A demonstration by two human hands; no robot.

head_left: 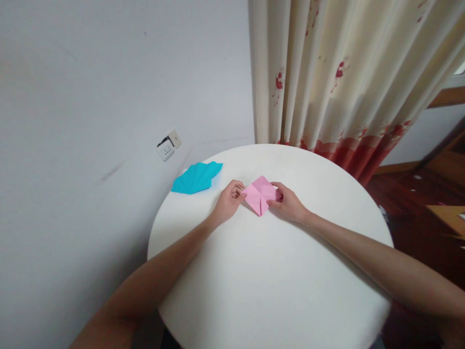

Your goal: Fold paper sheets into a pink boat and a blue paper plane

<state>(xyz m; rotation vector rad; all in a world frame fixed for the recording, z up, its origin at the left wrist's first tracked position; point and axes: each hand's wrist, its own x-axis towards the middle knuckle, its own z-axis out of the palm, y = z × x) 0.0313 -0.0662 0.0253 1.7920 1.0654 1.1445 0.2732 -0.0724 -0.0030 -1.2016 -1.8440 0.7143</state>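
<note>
**Two hands on a folded pink paper at a round white table**

On the far half of a round white table (276,291) lies a pink paper (260,193), folded into a small diamond shape with creases meeting near its middle and one corner pointing toward the person. It rests flat on the tabletop, a little beyond the centre, between the two hands.

At the paper's left corner sits the left hand (228,198). Its fingers are curled in and the fingertips pinch that corner, so the grip is narrow and closed on the paper's edge. The forearm runs back across the table toward the lower left.

The right hand (288,203) meets the opposite corner. Its thumb lies on top of the paper and the fingers are tucked at the edge, again a tight pinch on the pink sheet. Whether the fingers go beneath the paper cannot be told from this view. That forearm stretches back toward the lower right.

Well apart from the hands, near the table's left rim, lies a blue paper (198,178), pleated like a fan, with a paler sheet just showing under its far end.

Behind the table stands a plain grey-white wall with a wall socket (168,145) on it. To the right hangs a cream curtain (337,77) with red flower print and a red hem, and beyond it is dark wooden floor.
</note>
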